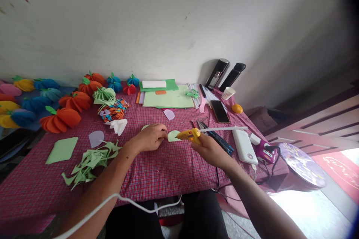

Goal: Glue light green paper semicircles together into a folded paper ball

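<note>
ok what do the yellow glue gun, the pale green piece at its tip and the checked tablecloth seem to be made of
Glue gun: likely hard plastic, with a smooth, bright, moulded-looking body.
Pale green piece: felt or thick paper; thin, flat and matte, so I can't tell which.
Tablecloth: probably woven fabric, matte, judging by its soft wrinkles.

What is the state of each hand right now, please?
Left hand: fingers curled beside a pale green piece; grip cannot be told.
Right hand: closed around the yellow glue gun.
</note>
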The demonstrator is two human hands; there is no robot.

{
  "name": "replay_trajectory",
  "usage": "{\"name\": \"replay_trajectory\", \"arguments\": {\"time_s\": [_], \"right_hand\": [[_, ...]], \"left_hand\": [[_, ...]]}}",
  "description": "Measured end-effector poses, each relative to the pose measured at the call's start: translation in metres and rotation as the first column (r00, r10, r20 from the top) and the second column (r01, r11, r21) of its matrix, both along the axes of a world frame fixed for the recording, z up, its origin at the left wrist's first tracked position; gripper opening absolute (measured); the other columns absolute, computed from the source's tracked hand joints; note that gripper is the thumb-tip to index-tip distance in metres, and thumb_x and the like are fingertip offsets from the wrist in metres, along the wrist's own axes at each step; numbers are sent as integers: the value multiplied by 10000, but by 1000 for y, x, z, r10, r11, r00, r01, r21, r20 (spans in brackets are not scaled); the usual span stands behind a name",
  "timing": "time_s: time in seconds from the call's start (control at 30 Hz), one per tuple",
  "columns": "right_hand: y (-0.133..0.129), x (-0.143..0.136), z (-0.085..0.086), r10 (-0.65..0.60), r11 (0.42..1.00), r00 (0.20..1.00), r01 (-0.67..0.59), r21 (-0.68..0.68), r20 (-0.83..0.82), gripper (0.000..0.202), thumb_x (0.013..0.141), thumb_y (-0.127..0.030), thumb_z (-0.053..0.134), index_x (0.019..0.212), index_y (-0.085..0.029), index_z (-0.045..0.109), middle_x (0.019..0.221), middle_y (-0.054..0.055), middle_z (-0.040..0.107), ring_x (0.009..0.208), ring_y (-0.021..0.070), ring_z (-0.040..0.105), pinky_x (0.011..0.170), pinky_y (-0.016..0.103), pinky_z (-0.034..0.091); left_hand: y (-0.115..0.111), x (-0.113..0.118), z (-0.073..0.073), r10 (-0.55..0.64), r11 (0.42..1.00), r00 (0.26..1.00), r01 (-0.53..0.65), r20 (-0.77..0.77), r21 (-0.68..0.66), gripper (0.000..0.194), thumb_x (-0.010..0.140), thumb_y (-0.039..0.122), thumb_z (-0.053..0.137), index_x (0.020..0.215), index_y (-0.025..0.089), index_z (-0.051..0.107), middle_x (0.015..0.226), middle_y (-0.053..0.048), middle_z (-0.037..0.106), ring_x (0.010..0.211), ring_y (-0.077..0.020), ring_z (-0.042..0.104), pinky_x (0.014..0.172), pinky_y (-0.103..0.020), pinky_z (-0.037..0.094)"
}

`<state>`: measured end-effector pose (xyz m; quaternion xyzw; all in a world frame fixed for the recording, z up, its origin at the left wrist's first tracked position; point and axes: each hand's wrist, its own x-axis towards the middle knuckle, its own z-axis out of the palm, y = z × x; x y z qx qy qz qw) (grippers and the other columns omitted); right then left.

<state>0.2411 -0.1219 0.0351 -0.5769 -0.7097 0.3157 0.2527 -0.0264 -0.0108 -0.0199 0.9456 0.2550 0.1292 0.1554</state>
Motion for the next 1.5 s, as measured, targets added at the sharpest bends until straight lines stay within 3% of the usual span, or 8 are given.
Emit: {"name": "replay_trajectory", "arguments": {"time_s": [0.27, 0.8, 1.03, 1.2, 1.4, 1.5], "right_hand": [[5, -11, -4, -30, 997, 987, 40, -62, 155, 229, 906, -242, 517, 1065, -178, 668, 865, 52, 700, 748, 193, 623, 726, 303, 452], [-2, 19, -7, -33, 999, 990, 33, 8, 133, 357, 900, -232, 498, 1202, -217, 688, 941, 44, 727, 824, 202, 649, 812, 310, 482], [-3, 21, -9, -69, 997, 982, 76, -34, 175, 327, 896, -266, 478, 1143, -177, 673, 851, 34, 680, 710, 170, 595, 678, 289, 435], [0, 27, -12, -104, 985, 990, 116, -129, 99, 212, 864, -304, 506, 963, -169, 637, 697, -11, 594, 584, 129, 523, 554, 253, 380], [8, 34, -19, -199, 914, 980, 192, -358, 16, 136, 824, -312, 516, 861, -193, 572, 557, -65, 484, 463, 104, 457, 459, 227, 326], [4, 30, -9, -225, 954, 970, 239, -182, 94, 129, 808, -317, 552, 861, -200, 570, 635, -28, 562, 534, 123, 506, 503, 238, 362]], "left_hand": [[0, 0, 0, 11, 1000, 1000, -11, -11, -4, 277, 929, 145, 521, 1042, 290, 728, 1173, -20, 629, 1066, -188, 612, 930, -315, 474], [0, 0, 0, -5, 1000, 1000, 5, 10, 21, 295, 907, 127, 529, 1064, 269, 735, 1191, -29, 636, 1087, -193, 613, 962, -332, 471], [0, 0, 1, -2, 1000, 1000, 2, 3, 23, 303, 915, 129, 515, 1072, 269, 732, 1203, -29, 633, 1096, -190, 612, 971, -334, 470], [0, 0, 1, -1, 1000, 1000, 1, -1, 25, 308, 918, 141, 508, 1080, 272, 735, 1216, -30, 627, 1120, -197, 605, 994, -345, 465], [-1, 0, 2, 19, 1000, 1000, -19, -3, 12, 312, 934, 160, 490, 1074, 274, 744, 1229, -35, 628, 1134, -203, 605, 1016, -358, 463], [-1, 0, 1, 14, 1000, 1000, -14, 4, 1, 314, 928, 149, 495, 1076, 273, 743, 1227, -35, 628, 1130, -202, 607, 1012, -358, 467]]}}
